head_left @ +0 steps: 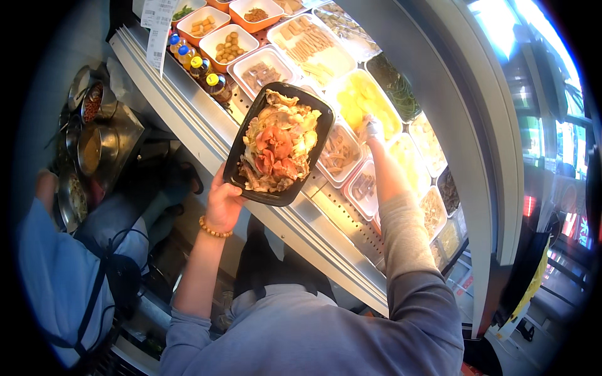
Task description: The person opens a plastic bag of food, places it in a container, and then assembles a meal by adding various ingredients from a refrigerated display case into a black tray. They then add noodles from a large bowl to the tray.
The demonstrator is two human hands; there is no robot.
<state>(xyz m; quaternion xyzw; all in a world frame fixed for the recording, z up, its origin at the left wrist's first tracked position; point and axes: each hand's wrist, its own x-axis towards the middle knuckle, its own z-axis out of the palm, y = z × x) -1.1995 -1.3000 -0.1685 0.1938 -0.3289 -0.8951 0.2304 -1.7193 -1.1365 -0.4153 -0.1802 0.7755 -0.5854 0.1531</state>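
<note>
Holding up, above the front edge of the long metal display case (182, 103), a black rectangular plastic tray (325, 119), gripped at its near-left corner in the left hand (224, 203). Pressing a thumb against the near rim, tucking the other fingers beneath, mostly out of sight. Loaded high, too, with browned crumpled pieces (257, 135) and soft-looking reddish slices (276, 144) in the middle! Probably light and bendy when bare, but weighty with such a heap; apt to tip from a single corner. Best held low, with a palm well under the base, clear of any greasy rim. And over to the pale-looking right hand (372, 130), well inside the front edge, down at the glossy yellow slices (354, 94). Spread or pinching? Cannot tell in such glare. Likely thin, slippery, easily torn; best scooped from beneath.
</note>
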